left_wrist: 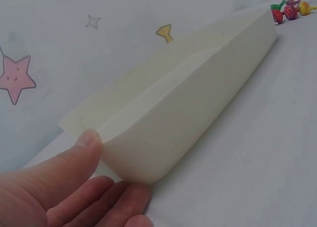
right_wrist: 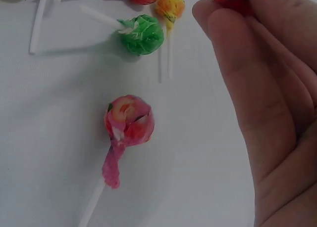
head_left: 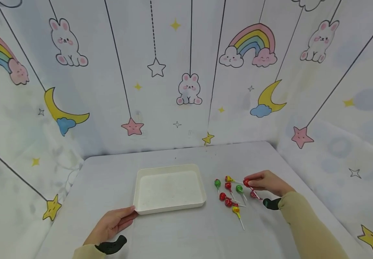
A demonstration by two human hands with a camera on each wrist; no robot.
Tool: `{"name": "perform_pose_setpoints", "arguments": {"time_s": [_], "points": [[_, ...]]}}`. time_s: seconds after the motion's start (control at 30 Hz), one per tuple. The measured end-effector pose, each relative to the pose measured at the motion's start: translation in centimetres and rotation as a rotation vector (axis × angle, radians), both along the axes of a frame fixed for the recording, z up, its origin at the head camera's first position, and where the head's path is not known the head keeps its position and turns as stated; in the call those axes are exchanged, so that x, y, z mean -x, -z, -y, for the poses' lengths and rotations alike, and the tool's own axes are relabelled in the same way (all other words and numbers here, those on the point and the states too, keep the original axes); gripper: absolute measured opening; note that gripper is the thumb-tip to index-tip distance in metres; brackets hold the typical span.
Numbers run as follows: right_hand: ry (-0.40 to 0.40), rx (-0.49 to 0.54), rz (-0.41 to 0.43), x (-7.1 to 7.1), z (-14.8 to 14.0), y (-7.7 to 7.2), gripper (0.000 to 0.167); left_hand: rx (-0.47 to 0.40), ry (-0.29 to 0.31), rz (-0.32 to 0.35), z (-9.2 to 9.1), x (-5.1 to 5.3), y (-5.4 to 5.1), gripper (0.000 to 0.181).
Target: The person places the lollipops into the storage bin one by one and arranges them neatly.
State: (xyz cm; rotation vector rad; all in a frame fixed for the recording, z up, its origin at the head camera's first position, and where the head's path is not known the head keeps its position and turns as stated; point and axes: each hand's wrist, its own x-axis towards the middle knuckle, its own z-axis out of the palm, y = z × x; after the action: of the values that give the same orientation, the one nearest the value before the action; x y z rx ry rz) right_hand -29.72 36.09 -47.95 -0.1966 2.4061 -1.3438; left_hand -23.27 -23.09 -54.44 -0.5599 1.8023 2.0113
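Observation:
A white rectangular tray [head_left: 170, 208] lies on the table. My left hand [head_left: 113, 223] grips its near left corner; in the left wrist view the thumb [left_wrist: 89, 143] is at the rim and the fingers curl against the corner below. At the right, my right hand [head_left: 267, 182] pinches a red-wrapped lollipop [head_left: 246, 182] by its head, which in the right wrist view is partly cut off at the top edge. Beneath this hand a pink-wrapped lollipop [right_wrist: 130, 120] lies on the table. Beside it is a green lollipop [right_wrist: 142, 36].
Several more lollipops lie between the tray and my right hand, among them a green one [head_left: 217, 183], a red one [head_left: 222, 196] and a yellow one [head_left: 236, 209]. A patterned cloth [head_left: 160, 108] hangs behind the white table [head_left: 180, 237] and at both sides.

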Motion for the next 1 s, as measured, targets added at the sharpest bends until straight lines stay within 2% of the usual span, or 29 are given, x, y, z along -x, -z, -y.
{"name": "perform_pose_setpoints", "arguments": {"time_s": [0.07,0.2,0.37,0.63,0.83,1.0], "points": [[-0.055,0.001,0.001,0.8,1.1,-0.4,0.046,-0.007,0.0,-0.001,0.4,-0.1,-0.1,0.055],[-0.101,-0.004,-0.01,2.5,3.8,-1.1,0.042,-0.008,-0.027,0.0,1.1,-0.2,-0.1,0.054],[-0.124,-0.016,0.004,4.5,8.4,-1.8,0.038,0.015,-0.071,-0.012,1.3,-0.3,-0.1,0.054],[-0.171,-0.083,-0.01,7.2,15.4,-2.5,0.032,0.031,-0.084,-0.021,1.0,-0.5,-0.1,0.052],[-0.22,-0.052,-0.013,8.9,20.2,-1.7,0.028,0.03,-0.083,-0.024,0.6,-0.4,0.4,0.049],[-0.193,-0.053,-0.014,9.4,24.6,0.0,0.026,0.022,-0.053,-0.024,-0.3,-0.3,0.5,0.052]]}}
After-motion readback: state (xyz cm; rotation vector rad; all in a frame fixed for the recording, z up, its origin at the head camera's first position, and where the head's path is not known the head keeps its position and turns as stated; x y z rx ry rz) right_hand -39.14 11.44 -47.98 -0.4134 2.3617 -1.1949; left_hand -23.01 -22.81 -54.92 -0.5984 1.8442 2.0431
